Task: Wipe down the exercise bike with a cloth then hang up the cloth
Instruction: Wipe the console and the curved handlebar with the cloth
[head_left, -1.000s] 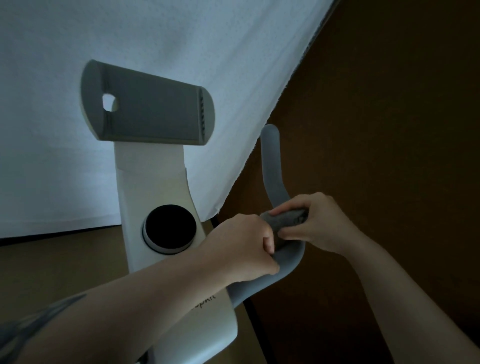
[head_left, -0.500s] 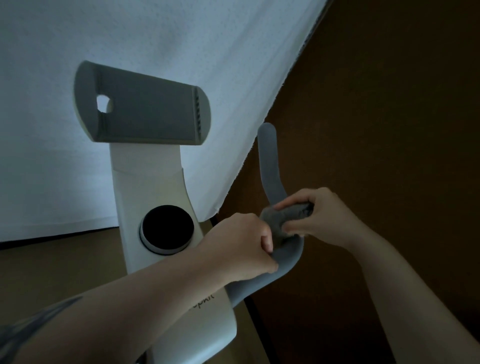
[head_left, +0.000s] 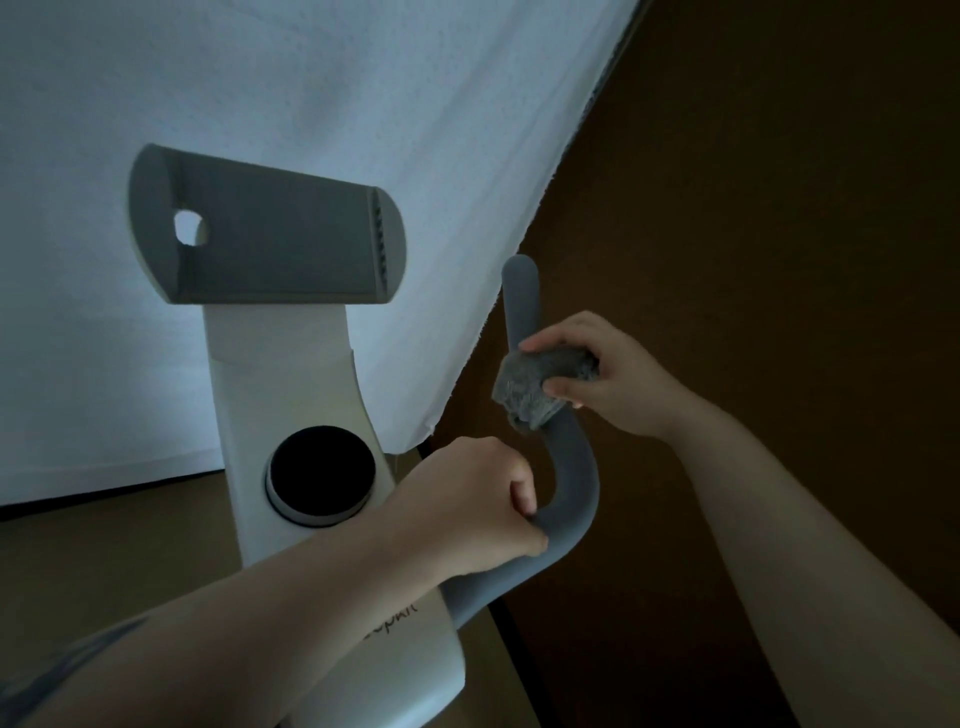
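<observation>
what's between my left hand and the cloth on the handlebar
In the head view, only a bare curved stretch of grey handlebar separates the left hand from the cloth.

Both forearms are bare, with no sleeve in view on either. The left forearm (head_left: 218, 639) bears a dark tattoo (head_left: 67, 670) near the lower left edge, its blurred streaks too dim to read as a design. The left hand (head_left: 467, 509) and right hand (head_left: 613, 379) wear no rings, gloves or wristbands.
</observation>
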